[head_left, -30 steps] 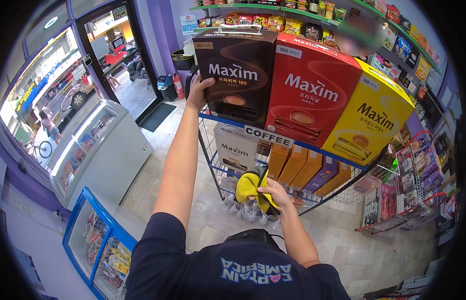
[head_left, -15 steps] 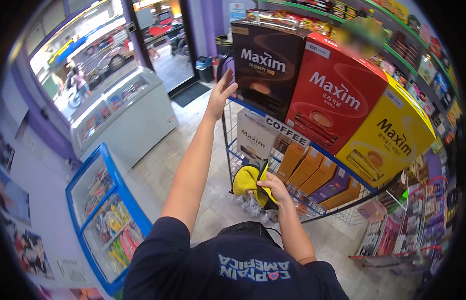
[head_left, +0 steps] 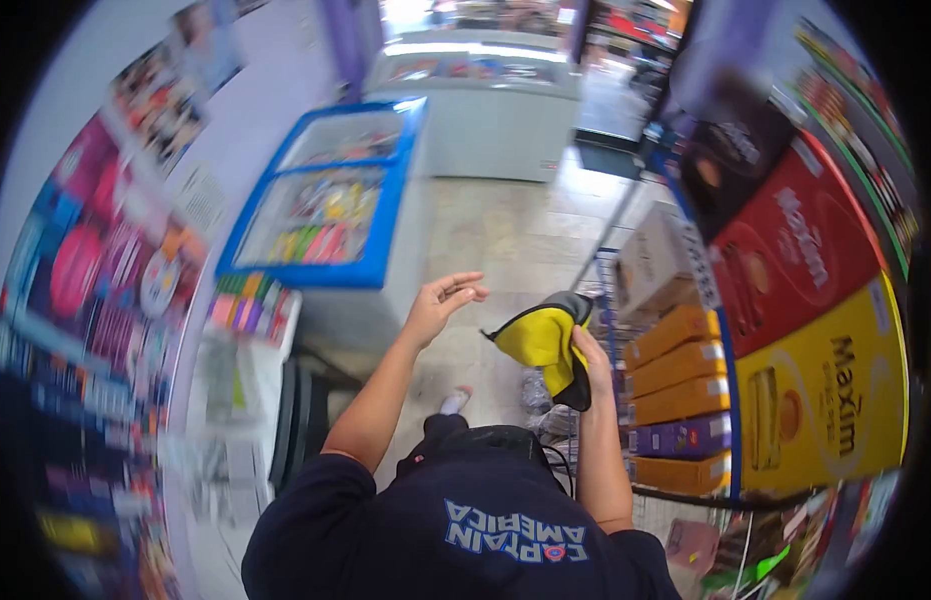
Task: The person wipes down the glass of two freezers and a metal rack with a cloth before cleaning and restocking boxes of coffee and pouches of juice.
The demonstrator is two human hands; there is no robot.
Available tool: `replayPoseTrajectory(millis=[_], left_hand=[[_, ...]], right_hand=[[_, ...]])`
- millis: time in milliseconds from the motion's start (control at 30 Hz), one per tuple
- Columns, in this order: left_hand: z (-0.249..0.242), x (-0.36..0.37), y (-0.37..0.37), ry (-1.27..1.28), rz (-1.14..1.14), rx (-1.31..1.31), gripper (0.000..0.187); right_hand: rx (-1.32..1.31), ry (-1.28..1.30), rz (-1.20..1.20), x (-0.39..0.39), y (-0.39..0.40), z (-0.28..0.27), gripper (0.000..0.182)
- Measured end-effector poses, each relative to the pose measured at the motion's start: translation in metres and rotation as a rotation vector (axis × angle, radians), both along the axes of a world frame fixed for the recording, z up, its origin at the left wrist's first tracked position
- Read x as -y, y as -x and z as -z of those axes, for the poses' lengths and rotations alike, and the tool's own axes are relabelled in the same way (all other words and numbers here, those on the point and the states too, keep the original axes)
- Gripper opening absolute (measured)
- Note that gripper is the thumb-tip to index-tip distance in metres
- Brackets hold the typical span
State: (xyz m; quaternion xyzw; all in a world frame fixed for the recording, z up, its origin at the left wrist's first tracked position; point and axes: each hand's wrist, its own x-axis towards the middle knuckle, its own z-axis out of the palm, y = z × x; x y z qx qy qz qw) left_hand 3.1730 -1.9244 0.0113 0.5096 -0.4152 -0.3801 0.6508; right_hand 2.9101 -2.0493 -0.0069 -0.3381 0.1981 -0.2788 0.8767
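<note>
My right hand (head_left: 597, 365) grips a yellow and grey cloth (head_left: 541, 345) with dark edging, its folds bunched beside the fingers. The cloth hangs in the air just left of the coffee rack. My left hand (head_left: 440, 308) is raised over the floor with fingers apart and nothing in it. On top of the rack stand a yellow Maxim coffee box (head_left: 835, 390), a red Maxim box (head_left: 790, 250) and a dark brown one (head_left: 730, 155). Orange boxes (head_left: 675, 390) and a purple box (head_left: 682, 437) sit on the shelf below.
A blue-rimmed freezer (head_left: 380, 245) stands ahead on the left, with a white chest freezer (head_left: 490, 135) behind it near the doorway. Left of me are a black chair (head_left: 300, 420) and a white table (head_left: 245, 430) with papers. Shelves of packaged goods (head_left: 80, 400) line the left wall.
My view has turned left. My left hand has come away from the dark brown coffee box and lowered into the open air. The cloth stays in my right hand.
</note>
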Motion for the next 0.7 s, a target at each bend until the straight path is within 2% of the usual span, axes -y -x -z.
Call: replayPoseTrajectory(millis=[33,133,267,367,433,533,600,667,700], left_hand=[[0.01,-0.036,0.003,-0.031,-0.075,-0.02,0.035],[0.023,-0.138,0.017,-0.103,-0.277,-0.057,0.034],[0.028,-0.261,0.03,-0.167,-0.575,-0.016,0.031],[0.052,-0.34,0.037,-0.211,-0.827,-0.04,0.029],[0.051,-0.385,0.05,-0.198,-1.018,-0.042,0.023],[0.071,-0.457,0.056,-0.302,-1.317,0.054,0.018],[0.08,-0.501,0.062,-0.406,-1.645,0.32,0.012],[0.1,-0.551,0.063,-0.483,-1.848,0.321,0.015],[0.104,-0.568,0.065,-0.543,-1.878,0.416,0.017]], right_hand=[[0.031,-0.08,-0.036,-0.008,-0.007,0.015,0.034],[0.123,-0.25,-0.276,-0.056,-0.033,0.015,0.04],[0.115,-0.237,-0.492,-0.115,-0.072,0.033,0.043],[0.09,-0.233,-0.661,-0.158,-0.096,0.028,0.041],[0.077,-0.235,-0.729,-0.193,-0.111,0.026,0.039],[0.012,-0.286,-0.867,-0.249,-0.132,0.017,0.037],[-0.085,-0.23,-0.865,-0.291,-0.148,0.021,0.034],[-0.121,-0.162,-0.897,-0.339,-0.165,0.019,0.032],[-0.154,-0.102,-0.919,-0.365,-0.17,0.014,0.031]])
